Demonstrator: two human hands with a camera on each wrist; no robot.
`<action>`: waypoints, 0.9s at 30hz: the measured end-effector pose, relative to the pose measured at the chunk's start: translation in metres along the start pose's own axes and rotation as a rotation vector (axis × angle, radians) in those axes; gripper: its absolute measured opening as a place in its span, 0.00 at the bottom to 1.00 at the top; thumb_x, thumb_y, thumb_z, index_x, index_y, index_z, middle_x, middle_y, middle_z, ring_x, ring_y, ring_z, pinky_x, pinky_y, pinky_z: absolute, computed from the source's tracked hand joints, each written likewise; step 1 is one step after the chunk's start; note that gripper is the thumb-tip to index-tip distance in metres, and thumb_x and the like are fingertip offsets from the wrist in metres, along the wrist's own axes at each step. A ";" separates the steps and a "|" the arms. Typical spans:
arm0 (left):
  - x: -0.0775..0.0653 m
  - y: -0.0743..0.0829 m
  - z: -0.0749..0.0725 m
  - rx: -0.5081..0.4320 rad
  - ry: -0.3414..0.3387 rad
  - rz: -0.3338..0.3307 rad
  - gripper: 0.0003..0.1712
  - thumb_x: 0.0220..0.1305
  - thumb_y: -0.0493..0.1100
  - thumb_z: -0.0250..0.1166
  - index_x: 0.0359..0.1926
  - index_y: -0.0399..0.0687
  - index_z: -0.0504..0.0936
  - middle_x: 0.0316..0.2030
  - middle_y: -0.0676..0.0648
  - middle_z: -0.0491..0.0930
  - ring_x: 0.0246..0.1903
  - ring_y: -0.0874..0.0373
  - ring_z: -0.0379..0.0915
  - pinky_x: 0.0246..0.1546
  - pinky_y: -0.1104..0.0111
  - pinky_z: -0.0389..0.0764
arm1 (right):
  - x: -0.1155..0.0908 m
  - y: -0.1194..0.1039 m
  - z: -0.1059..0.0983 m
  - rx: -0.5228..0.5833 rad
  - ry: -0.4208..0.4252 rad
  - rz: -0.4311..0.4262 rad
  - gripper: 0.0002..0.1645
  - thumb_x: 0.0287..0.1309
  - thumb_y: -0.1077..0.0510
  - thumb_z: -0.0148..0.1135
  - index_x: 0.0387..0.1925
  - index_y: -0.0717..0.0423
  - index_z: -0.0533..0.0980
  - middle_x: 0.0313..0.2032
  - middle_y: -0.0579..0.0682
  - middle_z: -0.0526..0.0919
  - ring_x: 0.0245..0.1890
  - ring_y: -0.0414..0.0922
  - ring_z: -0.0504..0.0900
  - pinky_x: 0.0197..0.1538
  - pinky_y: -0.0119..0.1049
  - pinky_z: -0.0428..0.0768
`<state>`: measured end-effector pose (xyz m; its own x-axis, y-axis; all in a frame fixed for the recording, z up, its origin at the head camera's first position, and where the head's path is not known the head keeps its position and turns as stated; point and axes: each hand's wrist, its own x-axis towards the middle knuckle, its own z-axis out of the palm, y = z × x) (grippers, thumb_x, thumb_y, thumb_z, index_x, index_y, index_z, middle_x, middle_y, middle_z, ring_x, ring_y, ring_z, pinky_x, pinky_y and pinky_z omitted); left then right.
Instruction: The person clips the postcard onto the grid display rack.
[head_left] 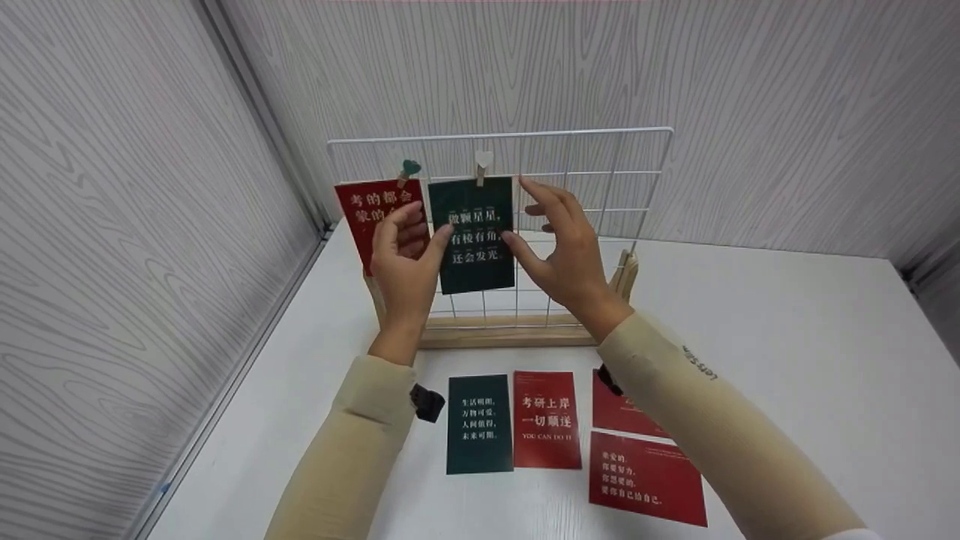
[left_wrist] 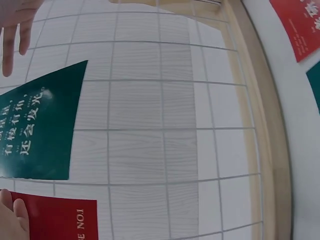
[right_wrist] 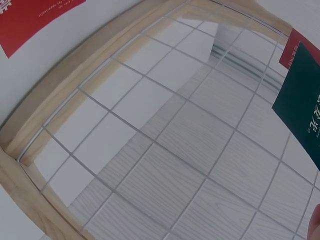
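A dark green card (head_left: 476, 202) with white lettering hangs on the white wire grid (head_left: 592, 173), under a wooden clip with a white heart (head_left: 484, 159). My left hand (head_left: 405, 259) is at its left edge, thumb overlapping the card and fingers loosely bent. Across from it, my right hand (head_left: 570, 255) has its thumb tip at the right edge and its index fingertip near the top right corner. To the left hangs a red card (head_left: 362, 234) from a clip with a green heart (head_left: 410, 168), partly hidden by my left fingers. In the left wrist view, the right fingers (left_wrist: 9, 47) stand apart from the green card.
The grid stands in a wooden base (head_left: 510, 337) on a white table (head_left: 750, 322). In front lie a green card (head_left: 480, 450), a red card (head_left: 546, 457) and two more red cards to the right, one (head_left: 637, 480) nearer. Grey wood-grain panels rise behind and at the left.
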<state>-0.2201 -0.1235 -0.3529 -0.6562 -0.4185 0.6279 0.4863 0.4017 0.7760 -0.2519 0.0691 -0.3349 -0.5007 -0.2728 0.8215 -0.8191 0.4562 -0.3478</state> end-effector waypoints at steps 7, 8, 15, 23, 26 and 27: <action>-0.018 -0.012 -0.008 0.060 -0.051 0.018 0.29 0.56 0.50 0.70 0.55 0.43 0.75 0.50 0.49 0.76 0.47 0.61 0.72 0.49 0.67 0.77 | -0.020 0.005 -0.005 0.036 -0.020 0.040 0.39 0.59 0.50 0.65 0.67 0.57 0.60 0.59 0.56 0.69 0.51 0.45 0.76 0.45 0.44 0.79; -0.021 -0.014 -0.008 0.059 -0.059 0.022 0.28 0.56 0.49 0.71 0.55 0.42 0.75 0.51 0.48 0.76 0.48 0.60 0.72 0.48 0.66 0.77 | -0.024 0.006 -0.006 0.033 -0.025 0.048 0.40 0.59 0.50 0.65 0.67 0.56 0.60 0.59 0.56 0.69 0.51 0.45 0.76 0.45 0.44 0.78; -0.045 -0.033 -0.015 0.045 -0.110 0.002 0.28 0.54 0.44 0.72 0.54 0.41 0.74 0.51 0.45 0.74 0.49 0.53 0.71 0.46 0.57 0.77 | -0.054 0.013 -0.014 0.040 -0.046 0.097 0.41 0.56 0.52 0.67 0.68 0.53 0.59 0.59 0.55 0.68 0.52 0.47 0.74 0.46 0.46 0.77; -0.070 -0.052 -0.019 0.046 -0.176 -0.054 0.31 0.51 0.41 0.74 0.55 0.39 0.73 0.52 0.44 0.75 0.49 0.51 0.72 0.48 0.58 0.76 | -0.091 0.025 -0.023 0.044 -0.085 0.169 0.43 0.54 0.54 0.69 0.68 0.52 0.59 0.60 0.56 0.68 0.53 0.46 0.74 0.47 0.47 0.77; -0.079 -0.058 -0.021 0.048 -0.213 -0.078 0.31 0.51 0.40 0.75 0.55 0.39 0.73 0.52 0.44 0.74 0.50 0.51 0.72 0.49 0.57 0.75 | -0.102 0.028 -0.028 0.044 -0.097 0.186 0.44 0.54 0.54 0.69 0.68 0.54 0.59 0.60 0.55 0.67 0.53 0.46 0.74 0.47 0.47 0.77; -0.082 -0.060 -0.021 0.052 -0.227 -0.088 0.31 0.51 0.40 0.75 0.56 0.39 0.73 0.52 0.44 0.74 0.50 0.52 0.71 0.49 0.57 0.75 | -0.106 0.029 -0.029 0.042 -0.101 0.190 0.44 0.54 0.55 0.69 0.68 0.54 0.59 0.60 0.54 0.67 0.53 0.46 0.73 0.47 0.48 0.77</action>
<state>-0.1830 -0.1306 -0.4495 -0.8106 -0.2619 0.5238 0.3952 0.4154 0.8193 -0.2147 0.1361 -0.4188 -0.6714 -0.2697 0.6903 -0.7168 0.4727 -0.5125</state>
